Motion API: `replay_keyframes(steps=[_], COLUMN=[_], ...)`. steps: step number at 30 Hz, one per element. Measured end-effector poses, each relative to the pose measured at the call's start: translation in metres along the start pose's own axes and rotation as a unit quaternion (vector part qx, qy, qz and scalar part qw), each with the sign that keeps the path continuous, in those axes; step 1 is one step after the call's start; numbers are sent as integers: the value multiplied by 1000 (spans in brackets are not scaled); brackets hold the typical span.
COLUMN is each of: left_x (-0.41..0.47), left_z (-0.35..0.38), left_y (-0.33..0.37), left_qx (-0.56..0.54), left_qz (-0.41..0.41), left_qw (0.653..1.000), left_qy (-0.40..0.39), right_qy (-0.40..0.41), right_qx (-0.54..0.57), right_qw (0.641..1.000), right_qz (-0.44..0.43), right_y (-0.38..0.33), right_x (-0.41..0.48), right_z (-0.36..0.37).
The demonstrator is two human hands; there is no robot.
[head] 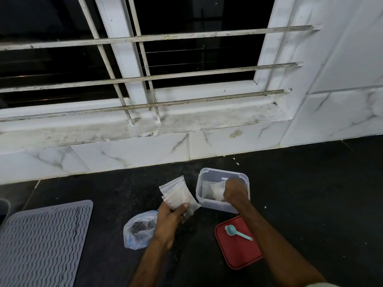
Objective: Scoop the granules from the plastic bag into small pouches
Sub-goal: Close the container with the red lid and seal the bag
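Note:
My left hand (169, 219) grips a fanned stack of small clear zip pouches (177, 195) above the dark counter. Below and left of it lies the plastic bag (137, 230), open, with dark granules inside. My right hand (234, 192) reaches into a clear plastic container (204, 177) and closes on a small pouch (214, 189) lying inside it; dark granules show in that pouch. A teal scoop (235, 232) rests on the red lid (238, 255) to the right, untouched.
A grey ribbed mat (41, 245) covers the counter's left side. A white marble-tiled wall and sill (145, 129) with a barred window run along the back. The dark counter stretches away to the right of the container.

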State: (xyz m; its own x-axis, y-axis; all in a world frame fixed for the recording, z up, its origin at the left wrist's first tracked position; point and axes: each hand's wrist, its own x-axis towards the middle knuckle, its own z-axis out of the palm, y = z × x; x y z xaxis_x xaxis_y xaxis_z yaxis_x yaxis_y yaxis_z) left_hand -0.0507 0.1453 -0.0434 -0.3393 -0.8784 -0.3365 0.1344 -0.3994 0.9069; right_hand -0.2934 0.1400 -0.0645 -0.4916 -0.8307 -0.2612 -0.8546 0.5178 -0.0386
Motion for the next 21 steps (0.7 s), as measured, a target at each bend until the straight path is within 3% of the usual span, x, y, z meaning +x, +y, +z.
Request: replay_keyframes(steps=[3, 5, 6, 8, 10, 13, 15, 19, 21], left_x=[0, 1, 3, 6, 8, 9, 9, 8, 15], left_z=[2, 6, 10, 16, 23, 31, 35, 45, 53], left_y=[3, 4, 4, 3, 3, 5, 8, 17, 23], left_qx=[21, 25, 28, 38, 35, 27, 27, -39, -36], left_qz=[17, 17, 17, 24, 29, 28, 20, -35, -42], left_qw=[1000, 1000, 999, 999, 999, 999, 999, 994, 994], left_qy=[-2, -2, -1, 1, 5, 3, -27, -98, -94], right_qy=[32, 75, 55, -61, -129, -92, -76, -26, -6], right_qx=[-16, 96, 206, 442, 561, 538, 557, 616, 608], right_qw=[999, 992, 976, 892, 814, 827, 814, 784, 794], right_qz=[2, -17, -45, -79, -76, -137, -146, -71, -19], right_y=[-8, -13, -16, -27, -32, -30, -27, -14, 2], right_x=[-14, -29, -37, -54, -66, -73, -74, -66, -56], right_z=[-16, -24, -27, -35, -36, -25, -18, -23, -27])
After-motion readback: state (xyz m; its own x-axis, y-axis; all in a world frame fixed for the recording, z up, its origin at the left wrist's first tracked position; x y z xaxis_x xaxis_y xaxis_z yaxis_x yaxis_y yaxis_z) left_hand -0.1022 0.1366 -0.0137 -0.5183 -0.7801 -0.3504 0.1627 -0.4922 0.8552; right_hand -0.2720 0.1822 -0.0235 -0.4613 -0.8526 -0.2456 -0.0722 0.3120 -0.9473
